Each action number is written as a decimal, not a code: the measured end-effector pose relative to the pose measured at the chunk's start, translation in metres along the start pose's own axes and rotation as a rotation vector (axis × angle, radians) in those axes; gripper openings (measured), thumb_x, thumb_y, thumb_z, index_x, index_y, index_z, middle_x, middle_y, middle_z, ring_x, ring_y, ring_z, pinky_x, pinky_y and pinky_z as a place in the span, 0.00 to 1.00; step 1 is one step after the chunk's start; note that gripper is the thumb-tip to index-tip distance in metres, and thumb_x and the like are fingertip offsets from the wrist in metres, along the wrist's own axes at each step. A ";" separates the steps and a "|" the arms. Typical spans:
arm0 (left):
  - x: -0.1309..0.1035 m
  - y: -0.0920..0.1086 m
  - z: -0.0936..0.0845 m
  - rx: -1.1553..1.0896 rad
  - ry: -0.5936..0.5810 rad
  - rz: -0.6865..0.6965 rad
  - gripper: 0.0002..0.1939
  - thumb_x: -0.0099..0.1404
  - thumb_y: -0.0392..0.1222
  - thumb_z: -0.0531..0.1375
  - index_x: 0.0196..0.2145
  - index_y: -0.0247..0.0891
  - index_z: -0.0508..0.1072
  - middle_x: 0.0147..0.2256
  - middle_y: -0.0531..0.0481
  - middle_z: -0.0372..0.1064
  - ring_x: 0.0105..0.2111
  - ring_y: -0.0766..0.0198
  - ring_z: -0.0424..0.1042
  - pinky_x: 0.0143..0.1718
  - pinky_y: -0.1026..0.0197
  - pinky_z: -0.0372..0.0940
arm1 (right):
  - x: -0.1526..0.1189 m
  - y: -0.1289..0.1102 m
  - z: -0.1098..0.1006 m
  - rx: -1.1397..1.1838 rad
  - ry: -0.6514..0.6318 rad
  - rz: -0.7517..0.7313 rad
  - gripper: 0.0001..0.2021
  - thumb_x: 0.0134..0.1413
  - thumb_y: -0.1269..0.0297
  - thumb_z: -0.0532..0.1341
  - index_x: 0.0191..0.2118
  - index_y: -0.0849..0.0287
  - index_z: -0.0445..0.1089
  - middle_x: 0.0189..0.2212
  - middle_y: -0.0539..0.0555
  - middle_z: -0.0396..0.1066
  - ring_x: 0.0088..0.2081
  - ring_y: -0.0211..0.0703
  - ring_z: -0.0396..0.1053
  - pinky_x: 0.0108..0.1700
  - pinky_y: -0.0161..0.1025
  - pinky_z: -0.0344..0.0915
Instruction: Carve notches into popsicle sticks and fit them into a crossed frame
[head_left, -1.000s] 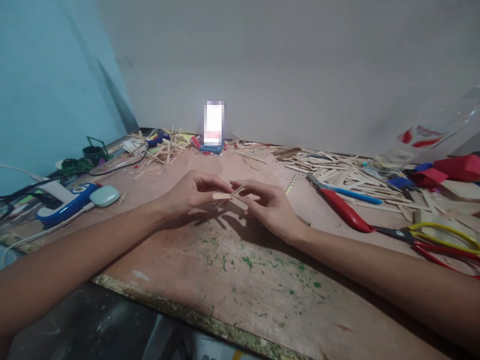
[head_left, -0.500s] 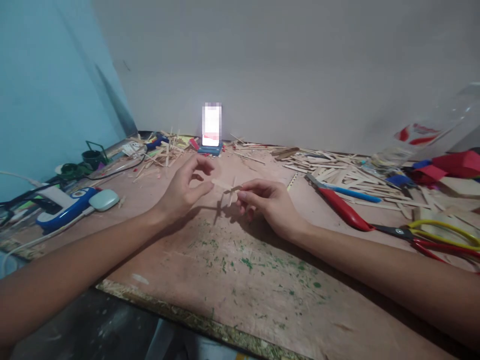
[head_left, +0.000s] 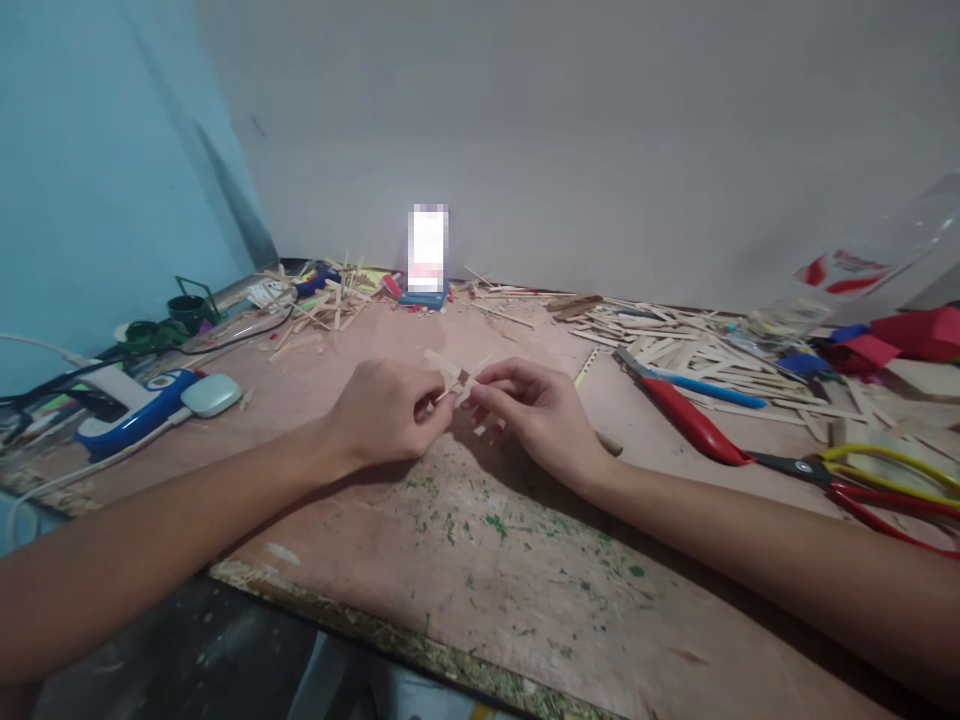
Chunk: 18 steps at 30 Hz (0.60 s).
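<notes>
Over the middle of the table, both hands meet at a small cross of thin, pale wooden sticks (head_left: 463, 378). My right hand (head_left: 541, 418) pinches its right side between thumb and fingertips. From the left, my left hand (head_left: 390, 408) is closed, with its thumb and curled fingers on the stick end nearest it. Two pale ends of the cross stick out beyond the fingertips, and its lower part is partly hidden by the fingers.
Wooden sticks (head_left: 675, 345) lie heaped at the back right. Red-handled pliers or a cutter (head_left: 694, 425) and yellow-and-red scissors (head_left: 832, 470) lie at right. A lit phone (head_left: 428, 250) stands at the back. A blue-and-white device (head_left: 142, 410) with cables sits at left.
My left hand has gone from open fingers beside the stick cross to closed on it, coming lower. The cross has turned in my right hand, which has stayed nearly in place.
</notes>
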<state>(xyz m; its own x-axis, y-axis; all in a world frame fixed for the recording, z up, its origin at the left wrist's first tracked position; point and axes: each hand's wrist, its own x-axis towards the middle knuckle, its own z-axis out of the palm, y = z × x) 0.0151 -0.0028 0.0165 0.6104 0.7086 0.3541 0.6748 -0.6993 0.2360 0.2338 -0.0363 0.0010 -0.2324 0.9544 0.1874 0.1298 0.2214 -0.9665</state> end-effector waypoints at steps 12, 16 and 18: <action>0.002 -0.002 0.010 -0.018 -0.126 0.024 0.14 0.76 0.48 0.62 0.48 0.34 0.75 0.42 0.48 0.75 0.39 0.63 0.77 0.43 0.55 0.76 | -0.003 -0.013 0.004 -0.211 -0.019 0.091 0.15 0.70 0.52 0.63 0.46 0.63 0.73 0.38 0.52 0.73 0.36 0.40 0.73 0.39 0.40 0.74; 0.000 -0.004 0.016 -0.107 -0.107 0.020 0.14 0.76 0.49 0.62 0.48 0.34 0.75 0.43 0.47 0.75 0.39 0.62 0.77 0.44 0.54 0.76 | -0.002 -0.014 0.003 -0.166 -0.069 0.172 0.15 0.70 0.53 0.63 0.46 0.63 0.73 0.38 0.52 0.73 0.35 0.39 0.72 0.37 0.39 0.74; -0.001 -0.005 0.019 -0.151 -0.093 0.019 0.14 0.76 0.49 0.62 0.48 0.34 0.75 0.43 0.47 0.75 0.39 0.62 0.77 0.43 0.55 0.76 | 0.000 -0.013 0.003 -0.115 -0.088 0.206 0.15 0.70 0.53 0.63 0.45 0.63 0.72 0.37 0.52 0.73 0.33 0.38 0.71 0.36 0.38 0.73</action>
<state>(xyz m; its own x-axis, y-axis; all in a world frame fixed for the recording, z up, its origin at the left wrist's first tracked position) 0.0192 0.0019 -0.0021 0.6632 0.6956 0.2763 0.5970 -0.7142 0.3654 0.2294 -0.0397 0.0126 -0.2724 0.9616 -0.0326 0.2913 0.0502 -0.9553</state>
